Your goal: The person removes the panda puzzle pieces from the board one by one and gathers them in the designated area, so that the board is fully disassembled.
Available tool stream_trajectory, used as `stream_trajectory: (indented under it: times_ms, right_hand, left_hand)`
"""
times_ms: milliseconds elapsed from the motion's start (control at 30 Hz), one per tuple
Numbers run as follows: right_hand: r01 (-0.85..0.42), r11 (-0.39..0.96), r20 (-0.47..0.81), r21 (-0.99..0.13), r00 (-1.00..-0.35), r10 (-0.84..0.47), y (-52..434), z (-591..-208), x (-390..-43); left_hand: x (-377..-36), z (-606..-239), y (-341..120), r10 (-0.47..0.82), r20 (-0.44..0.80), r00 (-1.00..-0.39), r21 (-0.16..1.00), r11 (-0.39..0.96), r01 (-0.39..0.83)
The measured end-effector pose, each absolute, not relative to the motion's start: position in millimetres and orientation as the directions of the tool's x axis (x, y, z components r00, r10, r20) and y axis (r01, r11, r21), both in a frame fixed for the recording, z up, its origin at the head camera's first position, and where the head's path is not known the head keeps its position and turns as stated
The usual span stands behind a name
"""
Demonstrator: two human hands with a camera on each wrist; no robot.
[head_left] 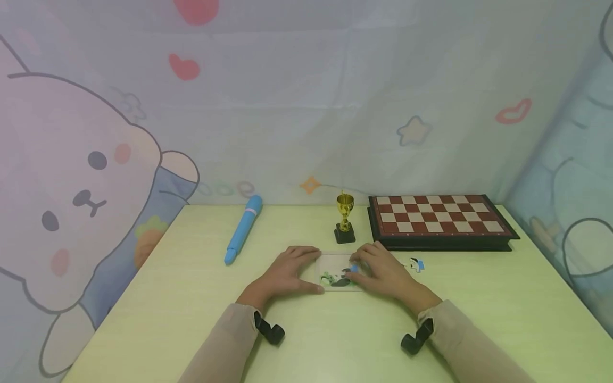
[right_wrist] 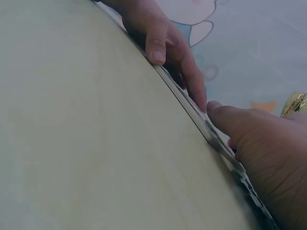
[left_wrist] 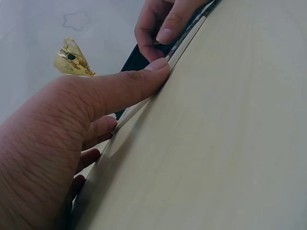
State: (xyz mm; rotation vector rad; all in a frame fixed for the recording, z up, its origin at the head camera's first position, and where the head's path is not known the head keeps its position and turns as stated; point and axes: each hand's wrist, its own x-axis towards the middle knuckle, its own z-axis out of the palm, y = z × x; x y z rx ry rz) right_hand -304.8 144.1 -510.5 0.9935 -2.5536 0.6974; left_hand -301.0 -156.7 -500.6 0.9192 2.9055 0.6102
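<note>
A small picture puzzle in a clear flat tray (head_left: 333, 264) lies at the middle of the pale green table (head_left: 191, 314). My left hand (head_left: 287, 274) holds the tray's left end, its thumb (left_wrist: 129, 86) along the near edge (left_wrist: 184, 45) and its fingers over the far side. My right hand (head_left: 385, 274) holds the right end, with its thumb (right_wrist: 225, 120) at the near edge (right_wrist: 192, 108) and its curled fingers over a blue piece (head_left: 353, 269). A loose puzzle piece (head_left: 415, 264) lies just right of that hand.
A small gold trophy (head_left: 345, 218) stands just behind the tray. A folded chess board (head_left: 438, 215) lies at the back right, and a blue pen-shaped case (head_left: 243, 229) at the back left. A cartoon-print curtain (head_left: 306, 106) walls the table on three sides.
</note>
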Motion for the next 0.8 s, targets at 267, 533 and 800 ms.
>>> stream_trajectory:
  times_ms: [267, 533, 800]
  right_hand:
    - [-0.690, 0.646, 0.419, -0.327, -0.719, -0.555, 145.9, -512.2, -303.0]
    - [-0.678, 0.656, 0.407, -0.331, -0.730, -0.549, 145.3, -511.7, -300.2]
    - [-0.669, 0.657, 0.391, -0.347, -0.740, -0.547, 144.8, -511.2, -299.8]
  left_hand:
    - [-303.7, -501.7, -155.7, 0.555, 0.088, -0.827, 0.356, 0.758, 0.547]
    - [-300.5, -501.6, -155.5, 0.548, 0.080, -0.833, 0.373, 0.758, 0.535]
    - [-299.5, -499.7, -155.7, 0.548, 0.082, -0.832, 0.373, 0.757, 0.536]
